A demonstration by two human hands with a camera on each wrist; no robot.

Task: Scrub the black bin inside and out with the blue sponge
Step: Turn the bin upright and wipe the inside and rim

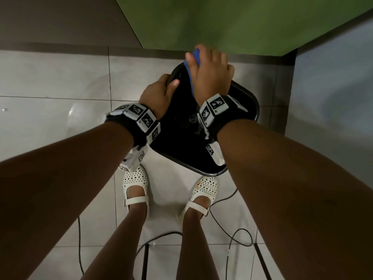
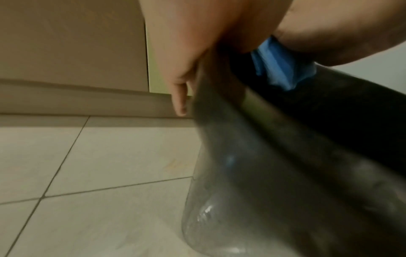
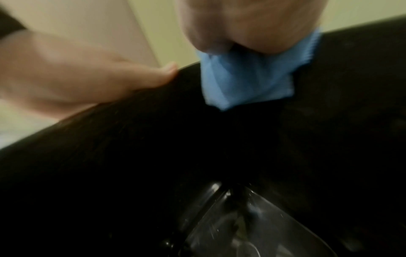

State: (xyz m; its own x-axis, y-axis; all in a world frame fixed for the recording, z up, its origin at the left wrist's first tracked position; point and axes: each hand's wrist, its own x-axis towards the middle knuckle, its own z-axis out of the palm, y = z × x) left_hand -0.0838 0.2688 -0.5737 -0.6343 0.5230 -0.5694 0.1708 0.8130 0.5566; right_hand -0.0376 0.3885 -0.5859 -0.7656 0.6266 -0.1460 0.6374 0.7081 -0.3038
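Black bin (image 1: 177, 142): stands open-topped on the tiled floor (image 1: 50, 77), at 12 o'clock from the person's white shoes (image 1: 135, 186). Left hand (image 1: 159, 96): grips the bin's rim at 10 o'clock, thumb inside, fingers curled over the outside. Right hand (image 1: 210, 75): fingers (image 1: 217, 55) closed around the blue sponge (image 1: 194, 63), pressing it against the inner wall at 12 o'clock.

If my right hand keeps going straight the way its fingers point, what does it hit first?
Probably the far rim of the black bin: the right hand presses the blue sponge there. Beyond it is the green wall; depth is unclear.
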